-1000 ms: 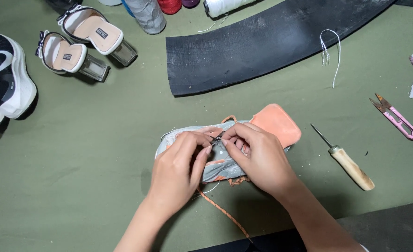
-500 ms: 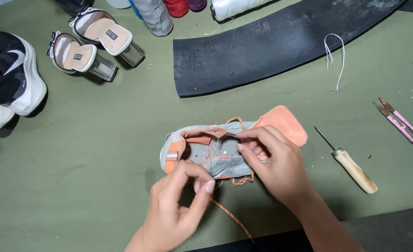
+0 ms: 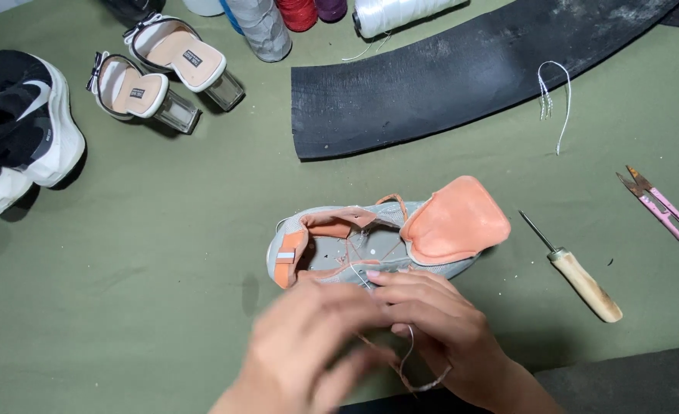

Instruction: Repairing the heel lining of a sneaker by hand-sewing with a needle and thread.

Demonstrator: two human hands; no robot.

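Head view: blurred left hand [image 3: 313,345], finger state unclear, meets right hand [image 3: 431,322], fingers curled at grey-orange sneaker [image 3: 385,238] edge.

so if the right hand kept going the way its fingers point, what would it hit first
Probably the grey and orange shoe upper: the right hand has its fingers aimed up and left, fingertips already at the upper's near edge. The blurred left hand sits close beside it, so depth is uncertain.
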